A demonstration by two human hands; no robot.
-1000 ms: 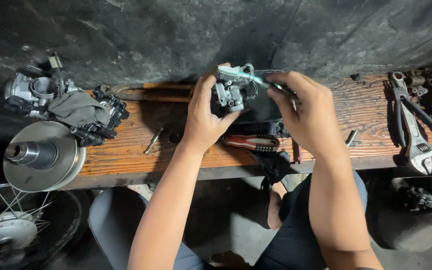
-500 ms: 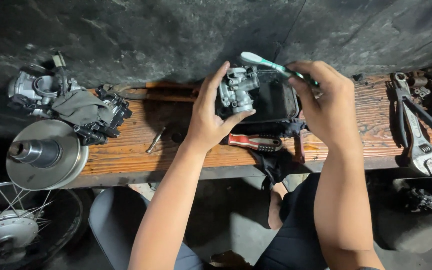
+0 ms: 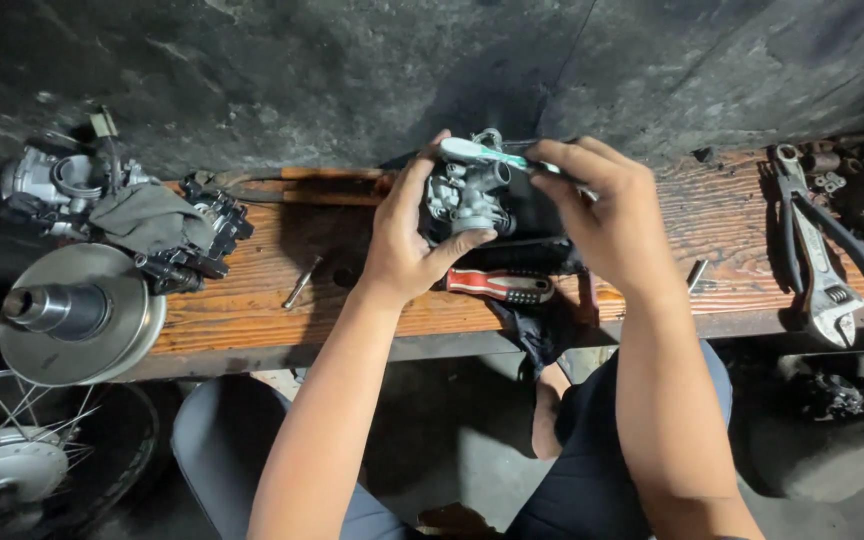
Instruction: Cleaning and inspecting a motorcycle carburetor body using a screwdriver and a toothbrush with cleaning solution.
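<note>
Left hand (image 3: 407, 240) wrapped around a metal carburetor (image 3: 464, 190), thumb beneath, fingers behind it — held above the wooden bench (image 3: 252, 280). Right hand (image 3: 607, 215) pinching a pale green toothbrush (image 3: 482, 153), bristle end across the carburetor's top. Just below both hands, a red-handled screwdriver (image 3: 500, 286) on the bench.

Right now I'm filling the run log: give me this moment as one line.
left hand: holds carburetor | right hand: holds toothbrush, head on carburetor | below: wooden bench, red-handled tool

Matt cast-metal carburetor (image 3: 464, 195) above rough, worn wooden bench (image 3: 732, 215).
</note>
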